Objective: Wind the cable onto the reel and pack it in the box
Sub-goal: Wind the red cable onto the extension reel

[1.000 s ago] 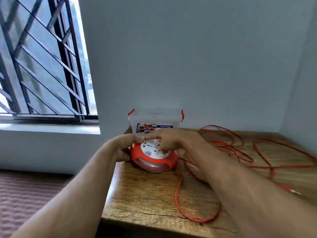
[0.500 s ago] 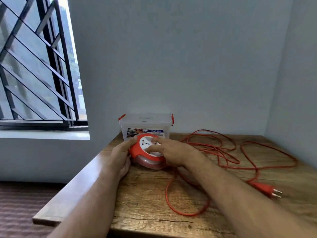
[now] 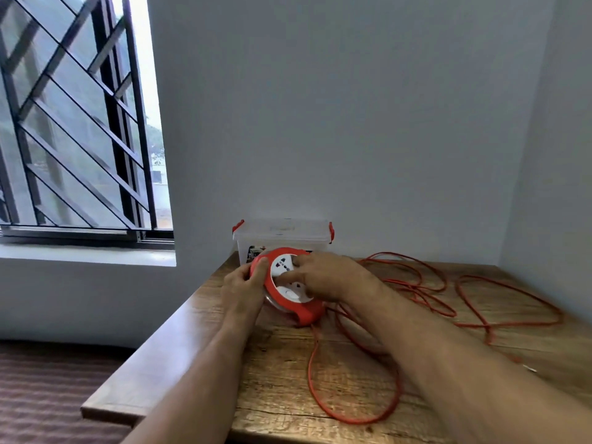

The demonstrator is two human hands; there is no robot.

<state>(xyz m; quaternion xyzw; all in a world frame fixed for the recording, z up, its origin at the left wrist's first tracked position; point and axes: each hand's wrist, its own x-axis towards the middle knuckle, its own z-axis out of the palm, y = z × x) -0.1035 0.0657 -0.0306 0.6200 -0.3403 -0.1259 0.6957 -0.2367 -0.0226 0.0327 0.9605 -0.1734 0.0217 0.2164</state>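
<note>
Box (image 3: 282,233) front behind tilted reel (image 3: 288,291)

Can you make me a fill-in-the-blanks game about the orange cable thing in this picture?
1. The loose cable lying on the table is colored ____.
2. The box behind the reel has its lid ____.
3. The left hand holds the reel by its ____.
4. The table is made of ____.

Missing words: orange, on, rim, wood.

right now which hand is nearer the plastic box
Left. The left hand grips the reel's rim just in front of the plastic box; the right hand lies on the reel's face, slightly farther.
</note>
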